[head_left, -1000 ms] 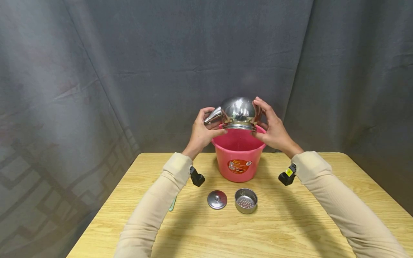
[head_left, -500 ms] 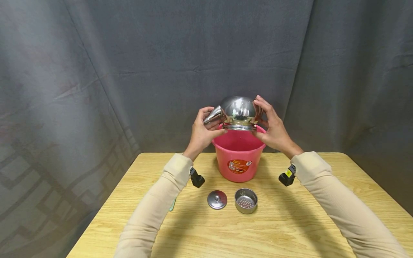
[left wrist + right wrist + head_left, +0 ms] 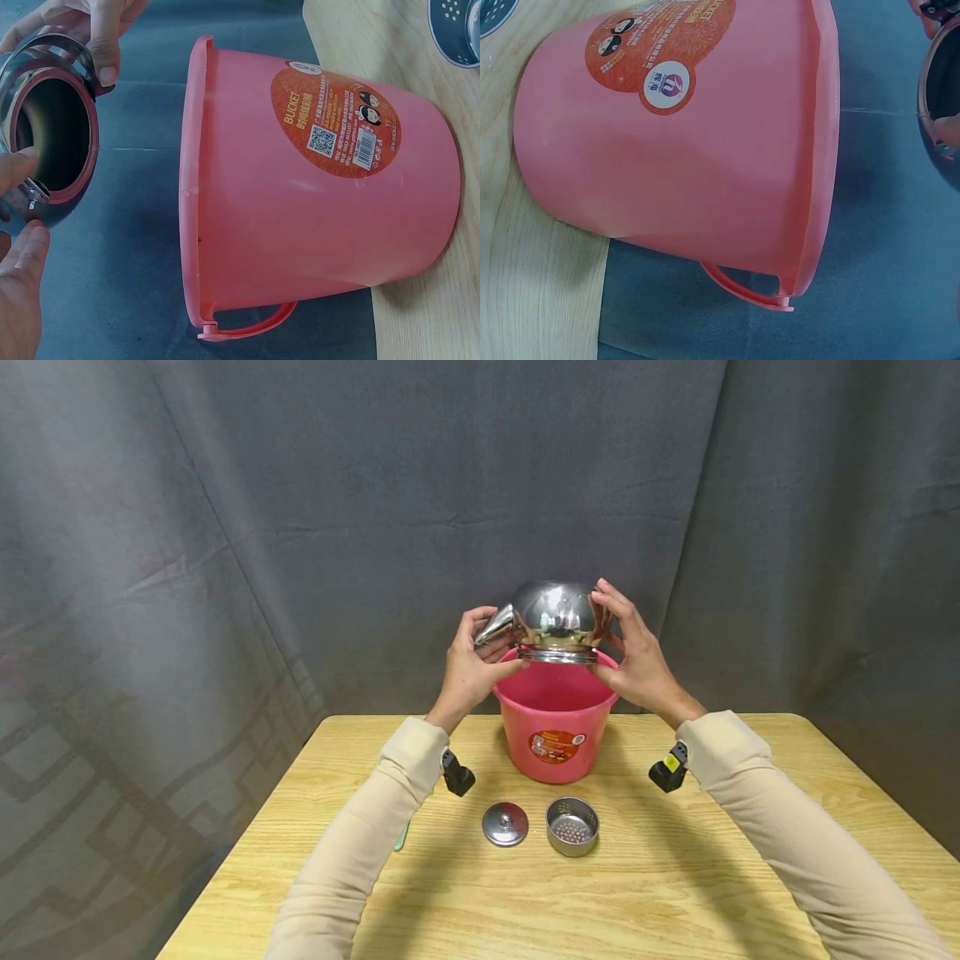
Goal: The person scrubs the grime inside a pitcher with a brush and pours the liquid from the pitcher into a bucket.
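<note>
A shiny stainless steel teapot hangs upside down above the mouth of a pink bucket. Its uncovered opening faces downward, and in the left wrist view the dark inside shows within the rim. My left hand grips the spout side, thumb at the rim and fingers behind the spout. On the opposite side my right hand holds the body, with fingers spread up it and the thumb near the rim. In front of the bucket lie a round metal lid and a perforated metal strainer cup.
A pale green item lies mostly hidden by the left sleeve. The bucket stands near the back edge of the wooden table, against a grey curtain. Its handle hangs at the side.
The teapot has risen and tipped very slightly, with the right fingers shifting a little upward along with it. The bucket, lid and strainer cup have stayed put.
</note>
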The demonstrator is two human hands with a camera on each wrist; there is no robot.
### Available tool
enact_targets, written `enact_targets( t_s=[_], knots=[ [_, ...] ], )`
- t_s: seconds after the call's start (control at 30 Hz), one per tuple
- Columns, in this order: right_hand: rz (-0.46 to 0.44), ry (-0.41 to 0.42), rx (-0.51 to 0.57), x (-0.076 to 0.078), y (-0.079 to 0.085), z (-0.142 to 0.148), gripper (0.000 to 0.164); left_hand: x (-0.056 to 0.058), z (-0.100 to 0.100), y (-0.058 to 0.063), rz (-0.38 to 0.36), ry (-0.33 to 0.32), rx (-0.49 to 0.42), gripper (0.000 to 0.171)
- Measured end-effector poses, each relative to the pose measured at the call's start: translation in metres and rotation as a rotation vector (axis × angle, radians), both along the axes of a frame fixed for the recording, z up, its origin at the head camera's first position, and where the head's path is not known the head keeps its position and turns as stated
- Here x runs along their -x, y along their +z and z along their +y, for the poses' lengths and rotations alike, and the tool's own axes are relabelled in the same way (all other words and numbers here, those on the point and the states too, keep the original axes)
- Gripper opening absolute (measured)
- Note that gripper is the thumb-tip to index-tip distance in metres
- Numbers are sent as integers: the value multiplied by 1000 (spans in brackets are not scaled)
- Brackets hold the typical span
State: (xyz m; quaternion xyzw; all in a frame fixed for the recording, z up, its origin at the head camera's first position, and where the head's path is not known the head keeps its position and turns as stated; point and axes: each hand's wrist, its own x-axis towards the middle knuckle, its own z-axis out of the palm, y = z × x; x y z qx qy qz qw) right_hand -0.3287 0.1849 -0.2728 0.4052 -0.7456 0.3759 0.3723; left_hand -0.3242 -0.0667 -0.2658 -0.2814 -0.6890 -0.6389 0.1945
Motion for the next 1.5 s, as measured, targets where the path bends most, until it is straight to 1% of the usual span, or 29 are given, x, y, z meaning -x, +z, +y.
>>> enact_targets(
  t_s=[0.27, 0.57, 1.03, 1.5],
  knots=[
    [23, -39, -3, -1, -1, -2, 92, -2, 0, 0, 10, 10, 16, 78],
    [43, -51, -25, -1, -2, 0, 91, -1, -1, 0, 22, 0, 4, 78],
    [56, -63, -31, -2, -3, 1, 91, -1, 0, 0, 25, 19, 12, 77],
    [85, -55, -28, -2, -4, 1, 90, -2, 1, -2, 26, 15, 2, 76]
  ],
)
